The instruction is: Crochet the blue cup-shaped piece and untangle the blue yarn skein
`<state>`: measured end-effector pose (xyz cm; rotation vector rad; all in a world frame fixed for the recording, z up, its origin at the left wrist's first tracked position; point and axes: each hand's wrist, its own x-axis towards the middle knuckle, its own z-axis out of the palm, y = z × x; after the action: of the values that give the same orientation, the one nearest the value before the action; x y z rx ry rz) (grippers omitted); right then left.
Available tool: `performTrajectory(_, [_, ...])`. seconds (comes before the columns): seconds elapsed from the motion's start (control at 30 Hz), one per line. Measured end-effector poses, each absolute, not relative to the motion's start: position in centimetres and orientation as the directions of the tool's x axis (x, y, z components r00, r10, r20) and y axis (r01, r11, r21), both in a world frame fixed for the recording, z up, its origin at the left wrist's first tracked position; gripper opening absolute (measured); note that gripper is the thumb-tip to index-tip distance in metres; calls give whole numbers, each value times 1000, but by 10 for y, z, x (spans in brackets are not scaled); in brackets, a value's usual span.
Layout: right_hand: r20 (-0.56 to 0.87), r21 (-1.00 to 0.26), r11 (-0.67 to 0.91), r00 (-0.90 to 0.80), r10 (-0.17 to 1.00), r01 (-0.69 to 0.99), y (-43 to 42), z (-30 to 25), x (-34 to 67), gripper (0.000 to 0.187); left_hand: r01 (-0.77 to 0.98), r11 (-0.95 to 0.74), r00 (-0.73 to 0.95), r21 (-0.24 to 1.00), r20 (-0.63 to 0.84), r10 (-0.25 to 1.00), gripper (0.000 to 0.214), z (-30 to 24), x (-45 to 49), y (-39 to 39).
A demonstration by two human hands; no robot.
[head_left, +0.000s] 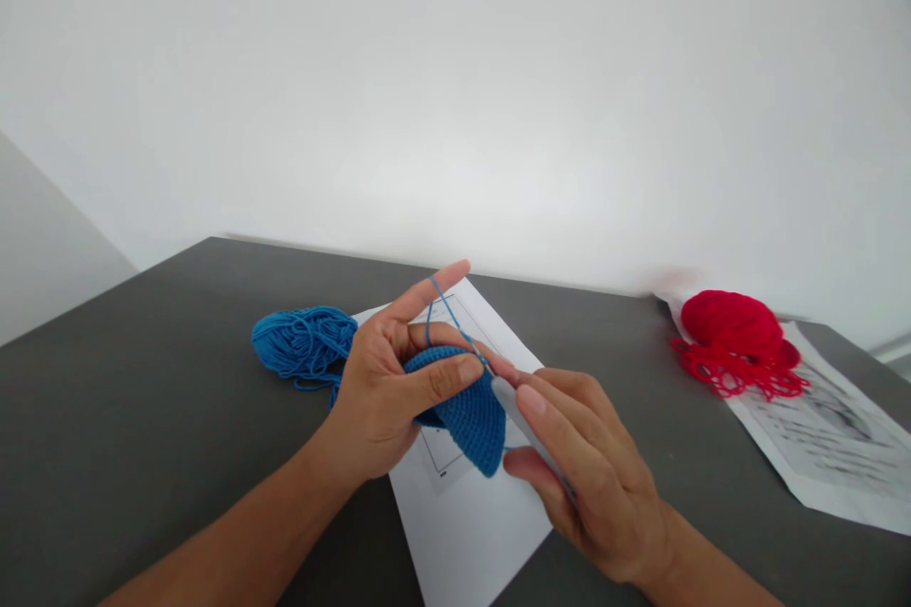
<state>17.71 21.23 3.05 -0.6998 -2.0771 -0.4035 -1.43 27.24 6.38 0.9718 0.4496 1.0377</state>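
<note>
My left hand (388,389) pinches a blue crocheted piece (470,413) between thumb and fingers, with a blue yarn strand (445,303) looped over its raised index finger. My right hand (584,465) is closed round a pale-handled crochet hook (516,408) whose tip meets the top edge of the piece. Both hands hover over a white printed sheet (462,512). The strand trails back to a blue yarn ball (303,341) lying to the left on the dark grey table (142,398).
A red yarn ball (733,337) with loose strands rests on a second printed sheet (832,446) at the right of the table. A white wall stands behind the table's far edge.
</note>
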Motion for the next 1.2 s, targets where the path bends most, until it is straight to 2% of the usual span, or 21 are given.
performTrajectory(0.17, [786,-45,799,-473,399,600,213,41,191,66,-510,205,414,836,30,910,100,66,-13,273])
performTrajectory(0.47, [755,-167,802,-449,478,573,208,49,201,60,-506,234,416,830,-2,909,107,68,-11,276])
performTrajectory(0.73, [706,-121,810,-523,477,574,205,52,217,65,-458,244,405,855,-43,913,110,68,-10,278])
performTrajectory(0.97, [632,-16,770,-590,503,638,197,61,227,48,-331,227,478,916,-45,877,103,65,-16,287])
performTrajectory(1.2, [608,-84,779,-588,534,621,196,67,232,46,-162,161,565,974,-42,824,96,63,-25,295])
